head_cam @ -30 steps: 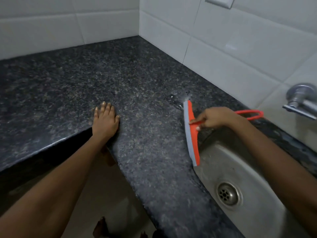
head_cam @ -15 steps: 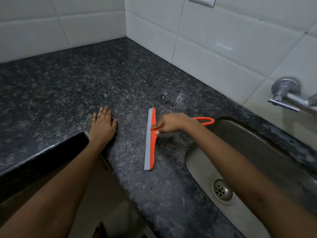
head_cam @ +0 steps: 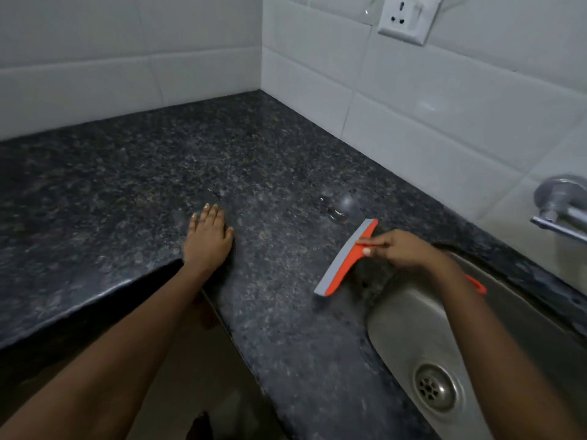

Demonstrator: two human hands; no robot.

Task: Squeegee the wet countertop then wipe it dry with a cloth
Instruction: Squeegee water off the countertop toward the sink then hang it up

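Hands reach in from the bottom of the head view. The left hand (head_cam: 208, 239) lies flat on the dark speckled countertop (head_cam: 127, 185), a bit left of the middle of the frame. Its fingers are straight and close together, palm down, and it holds nothing.

The right hand (head_cam: 397, 249) is right of the middle. Its fingers are curled round the orange squeegee (head_cam: 346, 258). The squeegee has a long grey rubber strip along its left side. The strip runs on a slant, from upper right down to lower left, and seems to rest on the countertop just beside the sink (head_cam: 406, 328). A bit of the orange handle (head_cam: 476, 284) pokes out past the wrist, over the sink.

A small shiny patch of water (head_cam: 333, 208) lies on the countertop just above the top end of the squeegee.

The metal sink fills the lower right, with a round drain (head_cam: 436, 387) in it. A metal tap (head_cam: 559, 204) sticks out at the right edge. White tiles (head_cam: 413, 122) cover the wall, and a white socket (head_cam: 408, 17) is at the top right.
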